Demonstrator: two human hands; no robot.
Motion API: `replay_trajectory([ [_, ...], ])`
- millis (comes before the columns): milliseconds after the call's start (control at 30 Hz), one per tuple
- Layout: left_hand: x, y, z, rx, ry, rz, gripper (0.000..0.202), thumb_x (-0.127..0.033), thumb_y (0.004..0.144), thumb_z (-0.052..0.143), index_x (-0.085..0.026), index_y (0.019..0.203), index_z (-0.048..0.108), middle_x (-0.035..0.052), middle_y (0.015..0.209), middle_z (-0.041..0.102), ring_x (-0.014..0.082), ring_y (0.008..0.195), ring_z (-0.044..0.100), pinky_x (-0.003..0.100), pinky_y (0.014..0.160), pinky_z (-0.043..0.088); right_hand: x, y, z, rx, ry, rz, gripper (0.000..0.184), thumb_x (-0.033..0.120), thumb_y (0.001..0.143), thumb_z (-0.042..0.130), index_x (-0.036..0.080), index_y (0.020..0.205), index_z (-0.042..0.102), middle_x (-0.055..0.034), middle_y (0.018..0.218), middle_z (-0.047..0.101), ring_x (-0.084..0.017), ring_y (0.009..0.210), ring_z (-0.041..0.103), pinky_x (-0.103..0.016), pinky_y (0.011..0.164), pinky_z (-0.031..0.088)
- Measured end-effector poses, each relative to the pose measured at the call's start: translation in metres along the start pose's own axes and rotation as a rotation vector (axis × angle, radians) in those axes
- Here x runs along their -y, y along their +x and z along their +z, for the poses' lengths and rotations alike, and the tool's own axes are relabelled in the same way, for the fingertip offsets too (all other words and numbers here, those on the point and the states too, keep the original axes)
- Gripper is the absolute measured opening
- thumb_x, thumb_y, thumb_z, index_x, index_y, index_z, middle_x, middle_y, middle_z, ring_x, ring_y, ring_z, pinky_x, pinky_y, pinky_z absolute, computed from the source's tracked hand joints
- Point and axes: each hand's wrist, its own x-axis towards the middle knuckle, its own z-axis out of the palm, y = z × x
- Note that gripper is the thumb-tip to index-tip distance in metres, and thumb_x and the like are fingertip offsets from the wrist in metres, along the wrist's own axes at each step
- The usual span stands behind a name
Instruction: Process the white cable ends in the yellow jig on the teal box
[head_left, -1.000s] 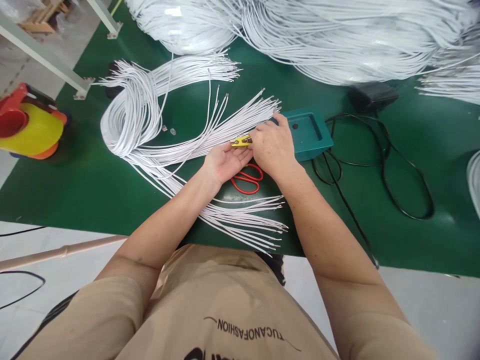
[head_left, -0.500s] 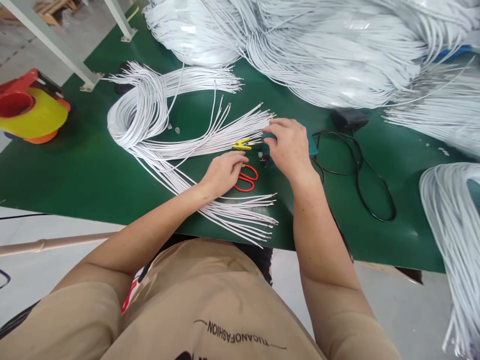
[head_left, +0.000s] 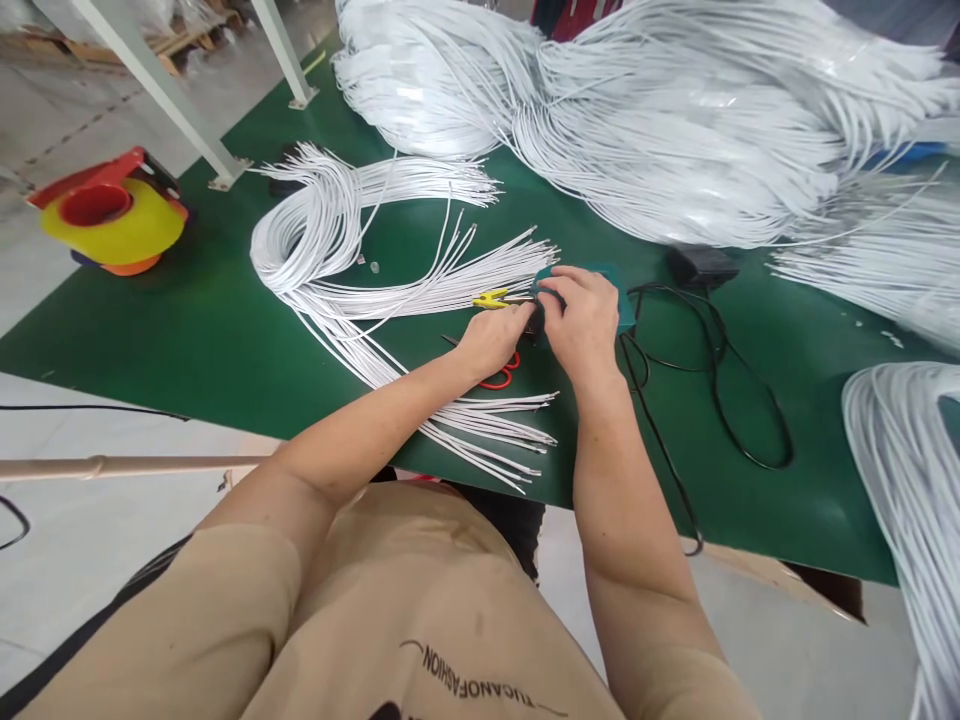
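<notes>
My left hand (head_left: 496, 338) reaches right with its fingers closed at the near end of a small teal device (head_left: 624, 308). Whatever those fingertips pinch is too small to make out. Over the same device my right hand (head_left: 586, 318) bends, thumb and fingers curled together at its left end, what they grip being hidden. A yellow clip (head_left: 491, 299) lies just beyond my left hand. Red-handled scissors (head_left: 501, 378) rest partly beneath that hand. Left of both hands, a bundle of white cables (head_left: 442, 285) fans out from a coil, its ends pointing toward the device.
Large heaps of white cables (head_left: 675, 150) cover the far side of the green table (head_left: 187, 350). A black adapter (head_left: 703, 265) and its looped cord (head_left: 720, 370) lie to the right. A tape dispenser with yellow tape (head_left: 124, 220) stands at the left, near metal posts (head_left: 161, 95).
My left hand has moved right, up to the device and beside my right hand, covering more of the scissors. My right hand stays at the device. The view has shifted a little.
</notes>
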Motion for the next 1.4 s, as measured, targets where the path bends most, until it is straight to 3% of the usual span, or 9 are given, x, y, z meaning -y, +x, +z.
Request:
replay_trajectory([
  [167, 0.023, -0.026, -0.022, -0.105, -0.269, -0.033, 0.026, -0.021, 0.092, 0.050, -0.017, 0.107, 0.070, 0.0112, 0.112, 0.067, 0.0223, 0.103, 0.064, 0.034, 0.090, 0.050, 0.003, -0.002, 0.001, 0.022, -0.014, -0.013, 0.022, 0.022, 0.089, 0.050, 0.020, 0.094, 0.072, -0.0093, 0.113, 0.070, -0.028, 0.106, 0.059, -0.045, 0.098, 0.040],
  [300, 0.051, -0.051, -0.048, -0.100, -0.907, -0.397, 0.027, -0.027, 0.079, 0.069, -0.013, 0.102, 0.072, 0.0100, 0.092, 0.073, 0.0211, 0.089, 0.070, 0.037, 0.091, 0.053, 0.009, 0.002, 0.007, 0.085, -0.073, -0.098, 0.025, 0.021, 0.090, 0.047, 0.020, 0.098, 0.071, -0.0080, 0.114, 0.070, -0.027, 0.106, 0.058, -0.046, 0.103, 0.035],
  [400, 0.062, -0.059, -0.063, -0.144, -1.313, -0.595, 0.034, -0.026, 0.070, 0.078, -0.011, 0.100, 0.072, 0.0088, 0.090, 0.074, 0.0188, 0.089, 0.071, 0.035, 0.095, 0.052, 0.016, 0.013, 0.014, 0.191, -0.157, -0.194, 0.026, 0.020, 0.090, 0.047, 0.020, 0.102, 0.071, -0.0077, 0.106, 0.072, -0.027, 0.106, 0.057, -0.048, 0.108, 0.027],
  [567, 0.064, -0.055, -0.065, -0.172, -1.568, -0.574, 0.036, -0.019, 0.062, 0.083, -0.015, 0.096, 0.073, 0.0063, 0.100, 0.073, 0.0161, 0.092, 0.070, 0.030, 0.091, 0.053, 0.022, 0.029, 0.024, 0.348, -0.253, -0.263, 0.026, 0.016, 0.086, 0.051, 0.016, 0.103, 0.071, -0.0107, 0.099, 0.073, -0.029, 0.103, 0.057, -0.050, 0.109, 0.023],
  [700, 0.066, -0.051, -0.055, -0.164, -1.559, -0.583, 0.039, -0.019, 0.060, 0.084, -0.016, 0.097, 0.074, 0.0051, 0.098, 0.073, 0.0156, 0.089, 0.070, 0.030, 0.088, 0.052, 0.024, 0.032, 0.025, 0.397, -0.260, -0.239, 0.024, 0.019, 0.088, 0.052, 0.015, 0.099, 0.073, -0.0129, 0.100, 0.073, -0.030, 0.103, 0.057, -0.052, 0.107, 0.024],
  [900, 0.068, -0.048, -0.047, -0.185, -1.521, -0.515, 0.033, -0.026, 0.060, 0.084, -0.014, 0.090, 0.075, 0.0065, 0.090, 0.074, 0.0190, 0.097, 0.068, 0.034, 0.098, 0.048, 0.024, 0.031, 0.020, 0.448, -0.275, -0.211, 0.025, 0.016, 0.085, 0.053, 0.015, 0.103, 0.071, -0.0131, 0.104, 0.072, -0.032, 0.106, 0.056, -0.052, 0.109, 0.022],
  [1000, 0.067, -0.044, -0.045, -0.190, -1.470, -0.536, 0.036, -0.027, 0.058, 0.084, -0.014, 0.090, 0.073, 0.0059, 0.093, 0.074, 0.0171, 0.091, 0.068, 0.031, 0.090, 0.051, 0.021, 0.030, 0.023, 0.449, -0.264, -0.207, 0.027, 0.014, 0.085, 0.051, 0.015, 0.103, 0.071, -0.0124, 0.103, 0.072, -0.031, 0.105, 0.056, -0.052, 0.111, 0.020],
  [1100, 0.066, -0.038, -0.040, -0.233, -1.331, -0.548, 0.038, -0.028, 0.057, 0.083, -0.015, 0.091, 0.073, 0.0055, 0.094, 0.074, 0.0147, 0.082, 0.067, 0.029, 0.083, 0.052, 0.018, 0.029, 0.028, 0.421, -0.225, -0.202, 0.025, 0.015, 0.086, 0.050, 0.017, 0.100, 0.071, -0.0119, 0.100, 0.072, -0.030, 0.104, 0.056, -0.054, 0.112, 0.019],
  [1400, 0.068, -0.028, -0.023, -0.286, -0.961, -0.516, 0.025, -0.023, 0.069, 0.072, -0.013, 0.092, 0.074, 0.0076, 0.095, 0.075, 0.0178, 0.088, 0.069, 0.032, 0.092, 0.052, 0.010, 0.025, 0.043, 0.283, -0.133, -0.209, 0.028, 0.020, 0.089, 0.043, 0.020, 0.084, 0.070, -0.0099, 0.083, 0.070, -0.030, 0.102, 0.055, -0.060, 0.110, 0.024],
])
